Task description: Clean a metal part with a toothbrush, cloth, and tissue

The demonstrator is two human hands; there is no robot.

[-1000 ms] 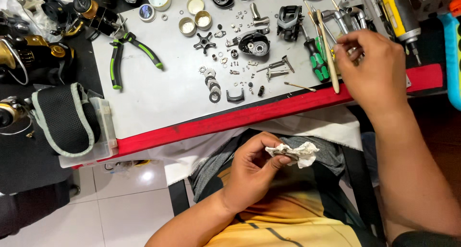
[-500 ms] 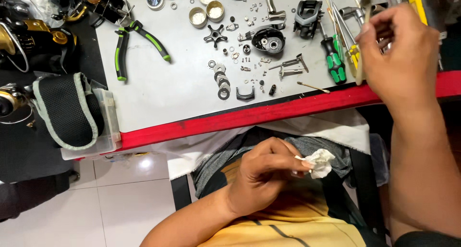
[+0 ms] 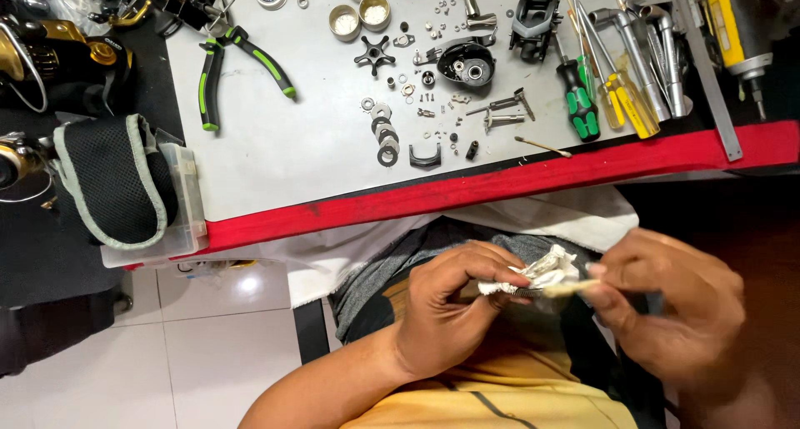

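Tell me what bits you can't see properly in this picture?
- Small part in the left hand: head view, wrapped in the white tissue and covered by fingers.
- Thin tool in the right hand: head view, blurred, mostly behind the fingers.
- Tiny screws and washers on the grey mat: too small to tell apart.
- Yellow tool: cut off by the top edge.

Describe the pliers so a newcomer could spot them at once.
Start at the grey mat on the red-edged table. Near its upper left corner, apart from the small parts, lie the pliers, handles spread. Their black handles with bright green stripes set them apart; the other green tool, a screwdriver, lies far right among the tools.
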